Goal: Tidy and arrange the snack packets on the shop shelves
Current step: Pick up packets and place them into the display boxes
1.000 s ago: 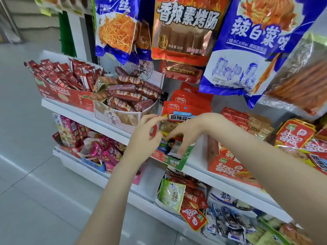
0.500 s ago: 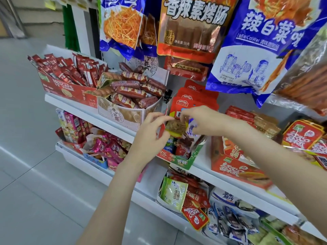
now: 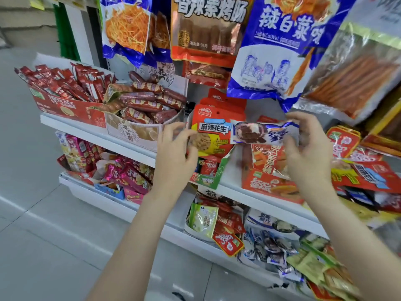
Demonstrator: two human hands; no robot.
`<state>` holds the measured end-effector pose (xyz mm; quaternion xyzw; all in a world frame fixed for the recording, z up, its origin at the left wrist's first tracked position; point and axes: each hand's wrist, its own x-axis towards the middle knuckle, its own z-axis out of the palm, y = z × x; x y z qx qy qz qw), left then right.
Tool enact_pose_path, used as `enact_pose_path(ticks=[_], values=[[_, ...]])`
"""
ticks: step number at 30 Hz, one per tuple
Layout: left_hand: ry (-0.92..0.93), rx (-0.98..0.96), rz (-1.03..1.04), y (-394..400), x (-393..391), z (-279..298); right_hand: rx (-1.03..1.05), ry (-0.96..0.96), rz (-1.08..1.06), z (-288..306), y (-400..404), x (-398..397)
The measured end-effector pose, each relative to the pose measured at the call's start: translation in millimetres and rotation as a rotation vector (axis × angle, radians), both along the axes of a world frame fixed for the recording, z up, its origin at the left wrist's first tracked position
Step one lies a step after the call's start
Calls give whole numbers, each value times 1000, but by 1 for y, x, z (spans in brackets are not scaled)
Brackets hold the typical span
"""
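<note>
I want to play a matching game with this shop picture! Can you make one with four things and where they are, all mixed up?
Things:
1. blue-and-white packet
2. peanut pouch
3. sausages
4. coffee sachets

Places:
A. in the red box at the shelf's far left
B. held in the right hand
C. piled in the pale box beside the red box
D. standing in the green box, at the left hand

Pairs: 1-B, 2-D, 3-C, 4-A
</note>
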<state>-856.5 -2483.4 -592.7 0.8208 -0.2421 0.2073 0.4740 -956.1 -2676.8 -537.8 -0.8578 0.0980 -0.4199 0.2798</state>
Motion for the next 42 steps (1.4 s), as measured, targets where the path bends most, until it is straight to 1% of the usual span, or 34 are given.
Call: enact_pose_path(ticks=[3,5,8,10,12,14,16,18,20,22,24,25,27,29,31,33,35,37,40,42], values=[[-31,-59,-87,-5,-30,-2,152,-56,-29,-10,-16,-48],[-18,-18,-184,-15,-52,-13,232,-70,-43,-22,-24,-80],[26,156,-347,-33,-81,-35,321,-28,-90,-46,-32,-124],[59,317,-458,-43,-92,-52,402,65,-133,-75,-34,-149],[87,464,-528,-49,-93,-68,527,170,-227,-114,-35,-166],[120,561,-520,-50,-89,-77,705,273,-351,-156,-34,-169],[160,595,-480,-51,-83,-81,866,374,-470,-194,-36,-158],[164,599,-458,-53,-78,-80,961,449,-543,-222,-39,-139],[160,595,-453,-56,-76,-79,1061,515,-537,-240,-36,-120],[150,587,-457,-59,-76,-77,1079,607,-431,-251,-30,-107],[122,569,-458,-60,-77,-75,1017,722,-316,-257,-24,-102],[98,556,-451,-60,-77,-73,949,762,-311,-255,-24,-104],[35,502,-422,-57,-76,-69,794,775,-327,-241,-26,-113],[-33,406,-388,-51,-71,-63,732,696,-253,-211,-24,-124],[-110,273,-339,-46,-67,-56,630,590,-95,-170,-17,-134],[-160,161,-195,-28,-55,-45,548,464,113,-122,-2,-123],[-129,51,-73,-21,-48,-41,459,361,274,-77,5,-111],[-71,-17,21,-10,-37,-40,322,318,411,-43,15,-83],[39,-60,26,2,-20,-44,22,359,495,-12,26,-28],[75,-68,-24,5,-15,-43,-118,464,557,3,31,14]])
